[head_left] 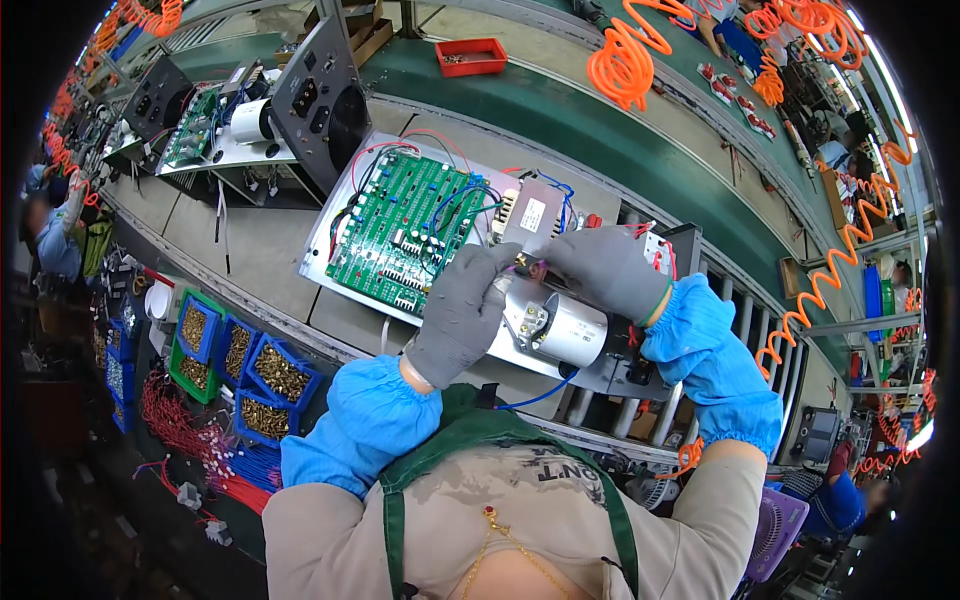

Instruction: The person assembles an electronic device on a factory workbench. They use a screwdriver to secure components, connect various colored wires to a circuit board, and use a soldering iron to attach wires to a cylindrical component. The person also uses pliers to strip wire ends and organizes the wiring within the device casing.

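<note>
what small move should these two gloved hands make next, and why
Probably brace with the left hand and make a small fingertip adjustment with the right hand: both sets of fingertips meet between the transformer and the silver cylindrical capacitor, though the part there is too small to identify.

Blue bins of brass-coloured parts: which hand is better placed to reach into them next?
Likely the left hand: it is nearer the blue bins, on that side; the right hand is farther across, by the transformer.

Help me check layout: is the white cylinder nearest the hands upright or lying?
Lying: the white cylinder shows its long side, with its terminals facing left.
</note>
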### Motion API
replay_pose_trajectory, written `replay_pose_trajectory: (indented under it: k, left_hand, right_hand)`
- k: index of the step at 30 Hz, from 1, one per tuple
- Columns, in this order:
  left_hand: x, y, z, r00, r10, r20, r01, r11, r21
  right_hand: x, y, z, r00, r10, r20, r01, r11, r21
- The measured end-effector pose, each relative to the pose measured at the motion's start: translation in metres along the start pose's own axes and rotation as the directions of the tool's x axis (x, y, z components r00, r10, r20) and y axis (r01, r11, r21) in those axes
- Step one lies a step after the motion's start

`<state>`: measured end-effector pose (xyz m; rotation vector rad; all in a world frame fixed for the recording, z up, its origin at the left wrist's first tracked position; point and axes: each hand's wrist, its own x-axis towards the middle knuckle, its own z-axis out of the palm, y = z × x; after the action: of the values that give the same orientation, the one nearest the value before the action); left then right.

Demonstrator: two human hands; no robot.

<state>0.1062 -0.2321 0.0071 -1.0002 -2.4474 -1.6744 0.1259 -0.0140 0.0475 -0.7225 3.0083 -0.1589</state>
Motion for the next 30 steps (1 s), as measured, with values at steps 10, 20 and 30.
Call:
replay_pose_trajectory:
  k: [10, 20, 30]
  left_hand:
    - [0.0, -0.009, 0.01, 0.997, 0.062, 0.056, -0.07, 0.984, 0.161]
    - [0.001, -0.007, 0.015, 0.989, 0.145, -0.031, -0.139, 0.98, 0.14]
    - [0.0, 0.001, 0.003, 0.96, 0.266, 0.083, -0.278, 0.893, 0.354]
  right_hand:
    - [0.006, 0.019, 0.009, 0.999, -0.049, -0.014, 0.051, 0.972, 0.228]
    - [0.006, 0.013, 0.001, 0.998, -0.057, 0.037, 0.051, 0.987, 0.154]
    - [0.011, 0.006, -0.015, 0.967, -0.039, 0.254, -0.008, 0.983, 0.181]
